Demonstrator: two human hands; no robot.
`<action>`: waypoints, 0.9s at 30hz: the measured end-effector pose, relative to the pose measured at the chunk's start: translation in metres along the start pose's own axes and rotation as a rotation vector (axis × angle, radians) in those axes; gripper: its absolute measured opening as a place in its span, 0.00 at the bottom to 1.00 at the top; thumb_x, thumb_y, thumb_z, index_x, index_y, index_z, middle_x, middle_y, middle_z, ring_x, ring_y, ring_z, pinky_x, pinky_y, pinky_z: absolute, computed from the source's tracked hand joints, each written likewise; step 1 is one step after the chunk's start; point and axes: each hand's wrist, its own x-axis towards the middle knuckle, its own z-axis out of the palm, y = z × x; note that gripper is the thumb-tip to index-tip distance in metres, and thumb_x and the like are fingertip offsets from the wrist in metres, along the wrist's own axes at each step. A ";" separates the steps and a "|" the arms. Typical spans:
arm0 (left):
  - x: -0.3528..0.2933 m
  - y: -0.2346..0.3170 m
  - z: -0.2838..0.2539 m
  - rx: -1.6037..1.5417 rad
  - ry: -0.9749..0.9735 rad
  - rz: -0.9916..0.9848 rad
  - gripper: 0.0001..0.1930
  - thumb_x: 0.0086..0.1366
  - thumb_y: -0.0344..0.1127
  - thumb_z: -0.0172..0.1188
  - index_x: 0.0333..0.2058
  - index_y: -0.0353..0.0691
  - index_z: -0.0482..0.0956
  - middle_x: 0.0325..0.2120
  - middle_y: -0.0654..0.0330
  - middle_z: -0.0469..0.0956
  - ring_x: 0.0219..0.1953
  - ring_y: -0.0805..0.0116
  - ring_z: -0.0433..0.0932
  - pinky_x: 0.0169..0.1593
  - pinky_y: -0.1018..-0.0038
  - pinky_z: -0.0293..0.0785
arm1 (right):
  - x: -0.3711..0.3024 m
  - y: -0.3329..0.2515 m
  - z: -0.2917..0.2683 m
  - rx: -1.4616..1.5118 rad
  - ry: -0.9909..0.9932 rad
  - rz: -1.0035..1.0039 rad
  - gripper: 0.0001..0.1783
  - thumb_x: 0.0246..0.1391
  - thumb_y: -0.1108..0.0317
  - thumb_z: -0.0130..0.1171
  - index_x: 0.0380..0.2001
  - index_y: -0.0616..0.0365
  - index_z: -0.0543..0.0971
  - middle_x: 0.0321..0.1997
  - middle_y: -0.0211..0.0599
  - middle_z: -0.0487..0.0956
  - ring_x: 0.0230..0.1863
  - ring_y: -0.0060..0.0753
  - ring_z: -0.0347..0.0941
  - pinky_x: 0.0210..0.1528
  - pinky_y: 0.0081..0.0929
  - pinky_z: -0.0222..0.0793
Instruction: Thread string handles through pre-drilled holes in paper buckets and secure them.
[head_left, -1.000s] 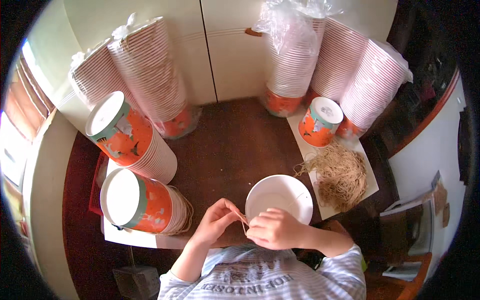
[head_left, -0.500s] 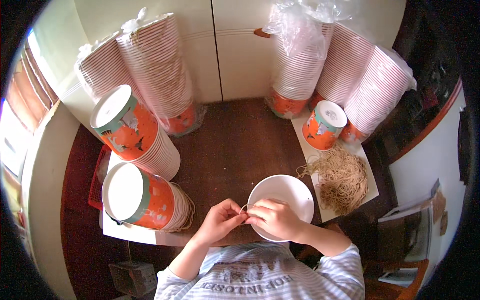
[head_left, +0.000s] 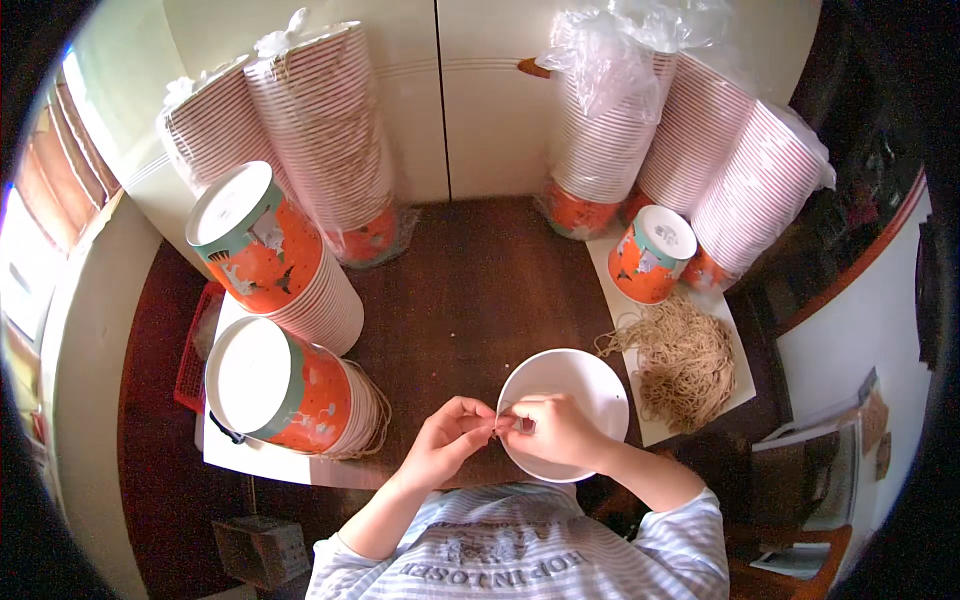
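Both hands are working close together at the left edge of a white bucket. The left hand (head_left: 447,442) has its thumb against its pointer finger, and the right hand (head_left: 556,432) pinches the same way, right beside it. They seem to hold a thin string (head_left: 496,431), but that bit is too small to be sure. The white bucket (head_left: 601,398) sits on the tabletop (head_left: 450,300), near the front edge and close to the body, so both hands can reach its rim. Its open end faces up, and the right hand hides part of it.

A messy heap of string (head_left: 686,362) lies on a pale board (head_left: 650,427) to the right, likely there for easy grabbing. On the left, an orange stack of buckets (head_left: 318,408) is turned bottom-up, with loops of string (head_left: 381,420) by the rims, perhaps to keep them out of the way.
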 end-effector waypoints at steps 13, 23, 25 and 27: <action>-0.012 -0.024 -0.010 0.271 0.236 0.236 0.09 0.55 0.26 0.55 0.35 0.36 0.67 0.28 0.64 0.72 0.30 0.77 0.70 0.37 0.81 0.67 | -0.001 0.008 0.001 0.264 -0.019 0.073 0.06 0.40 0.68 0.58 0.22 0.59 0.77 0.22 0.38 0.76 0.23 0.34 0.74 0.26 0.27 0.68; -0.011 -0.033 0.004 1.052 0.310 0.487 0.10 0.44 0.29 0.63 0.29 0.40 0.76 0.18 0.59 0.72 0.21 0.64 0.72 0.25 0.72 0.68 | -0.001 0.008 0.002 0.214 -0.064 0.024 0.05 0.40 0.72 0.60 0.23 0.61 0.78 0.24 0.34 0.77 0.23 0.21 0.72 0.25 0.18 0.69; -0.010 -0.032 0.003 1.106 0.340 0.531 0.09 0.44 0.27 0.62 0.28 0.40 0.76 0.19 0.59 0.73 0.21 0.64 0.72 0.25 0.72 0.68 | -0.001 0.009 0.002 0.199 -0.069 0.014 0.05 0.40 0.72 0.60 0.23 0.61 0.78 0.24 0.34 0.77 0.23 0.21 0.72 0.24 0.18 0.69; -0.008 -0.031 0.003 1.089 0.381 0.553 0.09 0.44 0.25 0.61 0.28 0.40 0.76 0.19 0.59 0.74 0.21 0.64 0.73 0.26 0.72 0.69 | -0.002 0.010 0.004 0.223 -0.051 0.023 0.05 0.40 0.72 0.60 0.23 0.61 0.78 0.24 0.34 0.77 0.22 0.21 0.71 0.24 0.18 0.68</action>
